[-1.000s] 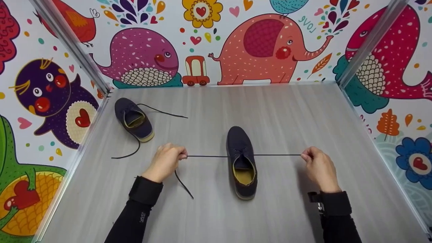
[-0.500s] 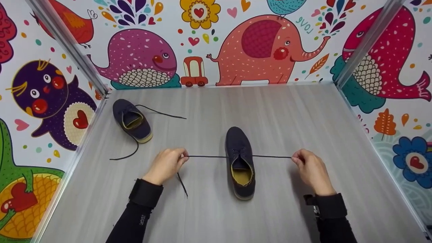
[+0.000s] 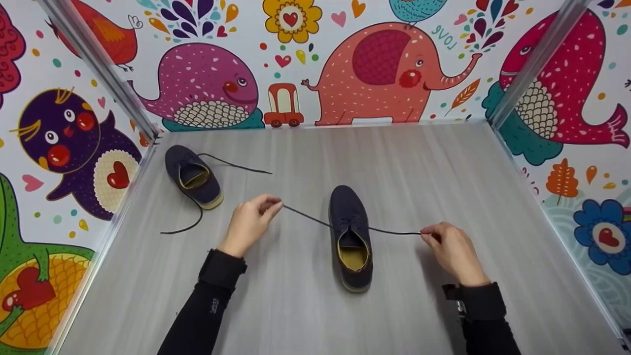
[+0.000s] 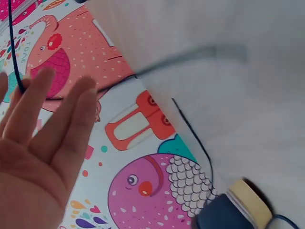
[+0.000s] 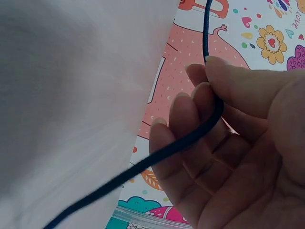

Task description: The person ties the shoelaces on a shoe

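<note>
Item: one dark navy lace-up shoe (image 3: pixel 351 236) with yellow lining, sole down near the middle of the grey wood-grain surface (image 3: pixel 296 315), toe pointing away from me, between my hands.

Item: its left lace (image 3: pixel 306 215), running straight and slanting away from me to my left hand (image 3: pixel 246 224), fingers extended and nearly closed together at the tips, pinching the cord.

Item: its right lace (image 3: pixel 394 232), sagging slightly to my right hand (image 3: pixel 452 251), thumb and forefinger pinching it, other fingers bent beneath.

Handling note: I judge it best to grip each lace lightly at the tips, keep both sides even in tension and pull neither hard, since the shoe looks light enough to slide.

Item: a second shoe (image 3: pixel 193 176), matching, far to my left, one loose lace (image 3: pixel 236 163) trailing towards the middle, another curving nearer me.

Surround: white panels printed with a coral elephant (image 3: pixel 374 74) and a purple whale (image 3: pixel 204 84).

Defects of view: the left tail is blurred in the left wrist view; the right tail leaves the right wrist view; my sleeves are cut off below; eyelet threading is too dark to read.
</note>
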Available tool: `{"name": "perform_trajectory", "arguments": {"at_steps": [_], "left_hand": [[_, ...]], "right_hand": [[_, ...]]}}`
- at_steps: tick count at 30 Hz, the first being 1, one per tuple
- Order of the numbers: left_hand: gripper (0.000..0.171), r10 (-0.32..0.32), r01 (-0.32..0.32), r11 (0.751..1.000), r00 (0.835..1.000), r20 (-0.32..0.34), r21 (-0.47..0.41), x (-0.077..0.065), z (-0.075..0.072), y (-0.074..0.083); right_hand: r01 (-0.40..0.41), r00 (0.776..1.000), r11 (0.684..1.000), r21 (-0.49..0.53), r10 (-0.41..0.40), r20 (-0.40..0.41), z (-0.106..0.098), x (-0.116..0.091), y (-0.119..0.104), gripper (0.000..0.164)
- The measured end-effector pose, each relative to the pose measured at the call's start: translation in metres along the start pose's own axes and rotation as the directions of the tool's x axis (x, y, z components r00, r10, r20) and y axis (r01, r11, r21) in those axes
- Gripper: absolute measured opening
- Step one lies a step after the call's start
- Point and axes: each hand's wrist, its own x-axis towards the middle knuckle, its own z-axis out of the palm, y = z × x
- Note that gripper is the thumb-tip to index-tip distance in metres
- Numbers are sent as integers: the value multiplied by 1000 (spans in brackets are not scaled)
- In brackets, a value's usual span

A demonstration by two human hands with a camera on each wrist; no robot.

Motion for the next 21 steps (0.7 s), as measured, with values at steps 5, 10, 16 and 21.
{"name": "perform_trajectory", "arguments": {"at_steps": [5, 10, 16, 21], "left_hand": [[16, 119, -119, 993, 991, -64, -6, 37, 8, 27], [18, 258, -259, 966, 966, 25, 14, 80, 29, 66], [18, 423, -443, 895, 879, 219, 50, 114, 67, 112], [20, 486, -541, 841, 764, 425, 10, 124, 101, 135]], "right_hand": [[-1, 1000, 1000, -4, 1, 7, -2, -2, 1, 7], [-19, 1000, 1000, -2, 19, 3, -6, -6, 2, 8], [-20, 1000, 1000, 0, 20, -17, -10, -8, 1, 6], [-16, 999, 1000, -4, 16, -29, -13, -11, 1, 5]]}}
